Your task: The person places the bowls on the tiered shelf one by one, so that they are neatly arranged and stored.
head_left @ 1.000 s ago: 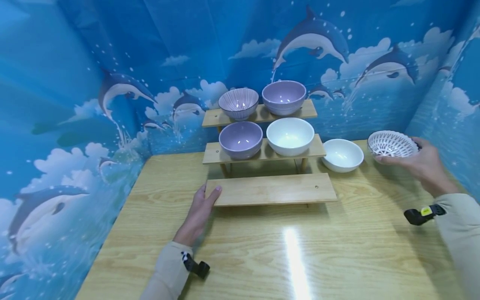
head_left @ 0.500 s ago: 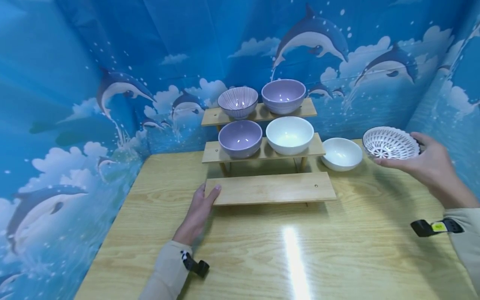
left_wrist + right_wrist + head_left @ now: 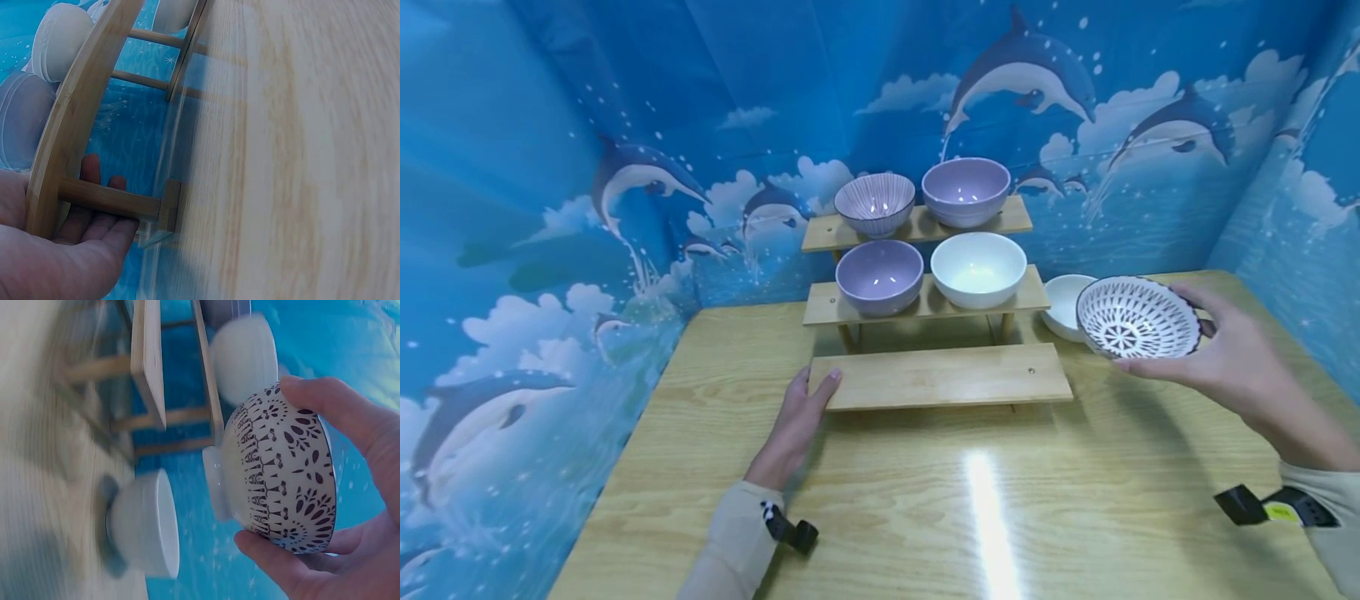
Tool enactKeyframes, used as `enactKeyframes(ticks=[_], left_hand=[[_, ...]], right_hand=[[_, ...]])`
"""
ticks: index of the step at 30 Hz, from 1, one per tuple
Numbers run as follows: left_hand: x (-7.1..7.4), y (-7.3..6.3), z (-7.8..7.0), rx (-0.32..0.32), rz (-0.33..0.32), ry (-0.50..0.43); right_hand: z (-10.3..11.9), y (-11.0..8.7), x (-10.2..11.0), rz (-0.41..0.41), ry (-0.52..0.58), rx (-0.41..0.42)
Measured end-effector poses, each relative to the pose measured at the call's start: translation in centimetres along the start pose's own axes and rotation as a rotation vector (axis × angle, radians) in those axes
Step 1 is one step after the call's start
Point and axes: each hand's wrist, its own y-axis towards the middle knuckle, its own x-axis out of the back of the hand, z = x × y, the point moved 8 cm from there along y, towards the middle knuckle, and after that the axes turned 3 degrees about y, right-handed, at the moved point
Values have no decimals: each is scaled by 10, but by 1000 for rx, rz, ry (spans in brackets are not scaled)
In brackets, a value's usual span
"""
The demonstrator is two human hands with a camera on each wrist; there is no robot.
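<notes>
In the head view my right hand (image 3: pixel 1247 367) grips a black-and-white patterned bowl (image 3: pixel 1138 318) by its side, held above the table and partly covering a plain white bowl (image 3: pixel 1064 307). The right wrist view shows the thumb and fingers spread around the patterned bowl (image 3: pixel 281 475), whose outside has a dark floral print. My left hand (image 3: pixel 797 421) holds the left end of the bottom step of a three-tier wooden stand (image 3: pixel 940 379), thumb on top. In the left wrist view its fingers (image 3: pixel 94 225) curl under the board beside a round leg.
On the middle step sit a purple bowl (image 3: pixel 880 279) and a white bowl (image 3: pixel 978 271). The top step bears a striped bowl (image 3: pixel 875 205) and another purple bowl (image 3: pixel 966 193). A blue dolphin-print sheet (image 3: pixel 760 100) hangs behind the wooden table (image 3: pixel 895 500).
My right hand has carried the patterned bowl leftward and nearer to the stand, and it now overlaps the white bowl on the table. The left hand stays on the stand's bottom step.
</notes>
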Motion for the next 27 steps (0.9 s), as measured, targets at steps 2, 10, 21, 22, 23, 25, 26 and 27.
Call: enactKeyframes(ticks=[2, 10, 21, 22, 23, 25, 26, 27], left_hand=[[0, 0, 0, -8, 4, -8], [1, -1, 1, 5, -1, -2], [2, -2, 2, 20, -5, 20], [1, -2, 2, 17, -5, 17], [1, -2, 1, 12, -4, 14], [1, -2, 1, 7, -2, 11], [1, -1, 1, 4, 0, 8], [1, -1, 1, 4, -1, 8]], right_hand=[[7, -5, -6, 29, -5, 8], [41, -21, -34, 125, -9, 84], [86, -34, -79, 232, 67, 247], [89, -34, -83, 238, 75, 259], [92, -34, -88, 247, 76, 268], [97, -32, -98, 263, 72, 285], [99, -31, -103, 270, 69, 289], [101, -30, -108, 278, 65, 294]])
